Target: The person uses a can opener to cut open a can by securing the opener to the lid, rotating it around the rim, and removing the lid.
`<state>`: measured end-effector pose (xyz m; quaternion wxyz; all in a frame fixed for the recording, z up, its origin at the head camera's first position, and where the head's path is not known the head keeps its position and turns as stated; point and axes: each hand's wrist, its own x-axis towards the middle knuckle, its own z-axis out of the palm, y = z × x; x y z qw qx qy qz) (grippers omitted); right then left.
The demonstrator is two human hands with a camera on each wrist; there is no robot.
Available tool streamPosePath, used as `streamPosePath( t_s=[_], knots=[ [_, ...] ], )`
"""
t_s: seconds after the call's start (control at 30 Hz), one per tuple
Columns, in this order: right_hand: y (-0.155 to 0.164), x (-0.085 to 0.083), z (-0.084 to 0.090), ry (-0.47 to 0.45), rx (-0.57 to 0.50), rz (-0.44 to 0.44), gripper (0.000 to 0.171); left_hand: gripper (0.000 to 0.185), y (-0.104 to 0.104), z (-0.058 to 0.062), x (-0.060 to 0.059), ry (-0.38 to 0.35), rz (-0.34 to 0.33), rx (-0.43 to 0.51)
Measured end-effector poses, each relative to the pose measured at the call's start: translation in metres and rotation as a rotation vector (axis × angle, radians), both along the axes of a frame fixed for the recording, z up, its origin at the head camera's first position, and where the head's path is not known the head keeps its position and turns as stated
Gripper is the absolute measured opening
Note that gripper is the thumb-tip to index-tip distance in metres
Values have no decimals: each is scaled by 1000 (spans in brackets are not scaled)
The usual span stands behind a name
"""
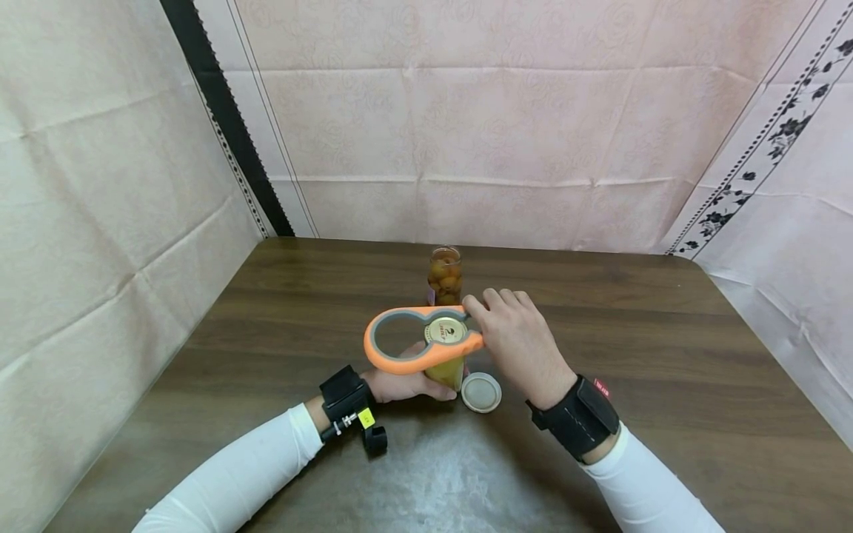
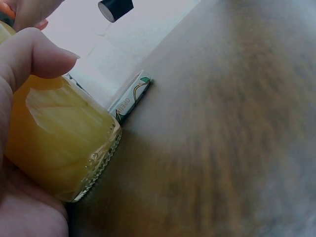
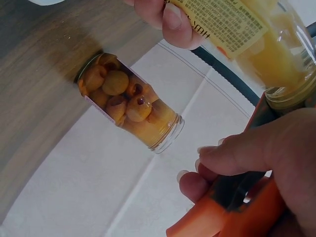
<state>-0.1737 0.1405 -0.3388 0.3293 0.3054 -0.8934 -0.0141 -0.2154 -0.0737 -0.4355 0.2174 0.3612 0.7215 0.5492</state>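
My left hand grips a glass jar of yellow fruit near the table top, thumb and palm round its side in the left wrist view. Over the jar's printed lid lies an orange and grey jar opener, its notch around the lid. My right hand holds the opener's handle end, fingers curled round it. Beside the jar's base, a loose pale lid rests on the table.
A lidless glass jar of round brown fruit stands behind the opener, toward the table's far edge. The wooden table is bordered by hanging pale cloths at the back and sides.
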Motion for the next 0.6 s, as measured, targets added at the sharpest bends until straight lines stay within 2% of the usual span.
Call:
streamPosePath(
  t_s=[0.23, 0.43, 0.6],
  knots=[
    [2, -4, 0, -29, 8, 31, 38, 109, 0, 0, 1, 2, -13, 33],
    [6, -8, 0, -97, 7, 63, 45, 111, 0, -2, 0, 15, -31, 64],
    [7, -10, 0, -111, 17, 61, 53, 112, 1, -1, 0, 24, -24, 54]
  ],
)
